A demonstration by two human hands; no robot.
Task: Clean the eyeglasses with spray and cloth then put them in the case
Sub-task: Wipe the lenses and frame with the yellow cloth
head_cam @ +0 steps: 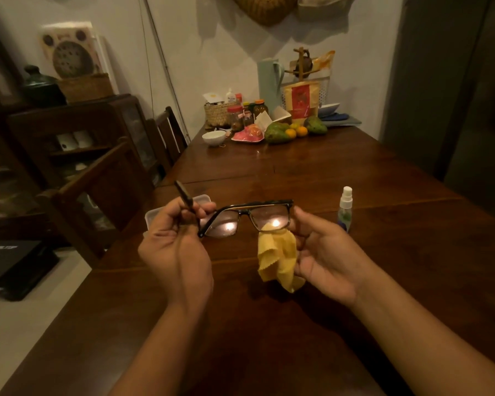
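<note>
- We see both forearms reaching in from the near edge over the dark wooden table (pixel 297 324), and we take that table as our landmark throughout.
- Above the table's near half, the left hand (pixel 177 247) is closed on the eyeglasses (pixel 249 217), its fingers curled round the left temple arm, which sticks up and away from the hand.
- The right hand (pixel 323 252) is closed on the glasses' right end and also grips the yellow cloth (pixel 277 258); the cloth is pressed behind the right lens and hangs crumpled below the frame, above the table top.
- The eyeglasses are held clear of the table between the two hands, front roughly level, with a bright glint of light in each lens.
- Just behind the left hand, on the table near its left edge, lies the pale case (pixel 177 208), mostly hidden by the hand and frame; we cannot tell whether it is open.
- Beyond the right hand, the small spray bottle (pixel 345 207) stands upright on the table, apart from the glasses.
- At the table's far end, against the wall, we see a white bowl (pixel 213 137), a woven basket (pixel 219 112), jars, green and orange fruit (pixel 290 130) and a pale jug (pixel 269 84).
- Off the table's left side stand dark wooden chairs (pixel 103 192) and a cabinet (pixel 69 132).
</note>
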